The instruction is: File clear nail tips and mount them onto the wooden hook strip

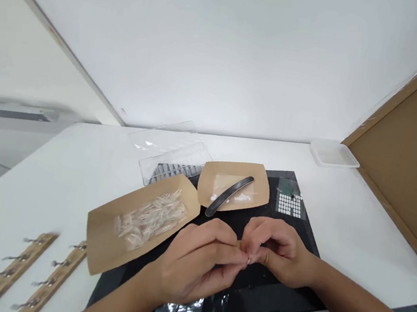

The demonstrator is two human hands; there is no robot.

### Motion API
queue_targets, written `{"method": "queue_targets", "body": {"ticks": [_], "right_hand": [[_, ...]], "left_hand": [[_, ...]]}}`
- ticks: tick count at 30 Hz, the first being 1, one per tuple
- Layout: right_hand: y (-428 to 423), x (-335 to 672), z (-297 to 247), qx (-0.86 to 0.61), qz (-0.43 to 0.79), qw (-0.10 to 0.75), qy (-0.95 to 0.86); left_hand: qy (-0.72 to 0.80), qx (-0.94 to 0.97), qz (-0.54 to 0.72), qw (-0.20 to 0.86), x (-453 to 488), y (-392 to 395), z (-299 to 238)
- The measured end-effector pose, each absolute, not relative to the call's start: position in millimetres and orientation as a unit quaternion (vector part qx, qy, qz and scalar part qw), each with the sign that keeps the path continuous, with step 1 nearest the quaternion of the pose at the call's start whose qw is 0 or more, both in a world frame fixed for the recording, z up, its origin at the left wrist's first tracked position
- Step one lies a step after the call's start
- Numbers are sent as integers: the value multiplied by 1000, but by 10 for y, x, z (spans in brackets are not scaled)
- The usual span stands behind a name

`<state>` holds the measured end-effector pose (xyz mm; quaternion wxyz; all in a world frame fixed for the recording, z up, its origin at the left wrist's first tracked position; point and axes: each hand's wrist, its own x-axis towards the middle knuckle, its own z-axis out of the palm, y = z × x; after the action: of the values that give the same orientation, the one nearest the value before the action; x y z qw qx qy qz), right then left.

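My left hand [203, 261] and my right hand [280, 251] meet fingertip to fingertip over a black mat [252, 295]. Both are closed in a pinch around something small and pale, mostly covered by the fingers; its kind cannot be made out. Just beyond them, a dark curved nail file [229, 196] lies across a brown paper tray [206, 173] that also holds small white bits [243, 198]. Left of my left hand, a second brown paper tray [102, 229] holds a heap of clear plastic pieces [153, 217].
A sheet of white tabs [290, 205] lies on the mat's right side. Clear plastic boxes [170, 156] stand behind the trays. Wooden strips with metal clips [13, 274] lie at left. A white container [334, 154] and a cardboard box [410, 150] are at right.
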<state>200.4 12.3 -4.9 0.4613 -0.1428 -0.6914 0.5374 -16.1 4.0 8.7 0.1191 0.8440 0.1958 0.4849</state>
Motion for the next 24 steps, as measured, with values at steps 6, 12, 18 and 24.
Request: {"method": "queue_targets", "body": {"ticks": [6, 12, 18, 24], "right_hand": [[94, 1973, -79, -111, 566, 472, -667], [92, 1989, -84, -141, 543, 472, -680], [96, 2006, -79, -189, 423, 514, -721], [94, 2041, -69, -190, 371, 506, -755]], "left_hand": [[197, 837, 494, 128, -124, 22, 54], [193, 833, 501, 133, -120, 19, 37], [210, 824, 510, 131, -99, 30, 65], [224, 823, 504, 138, -88, 20, 76]]}}
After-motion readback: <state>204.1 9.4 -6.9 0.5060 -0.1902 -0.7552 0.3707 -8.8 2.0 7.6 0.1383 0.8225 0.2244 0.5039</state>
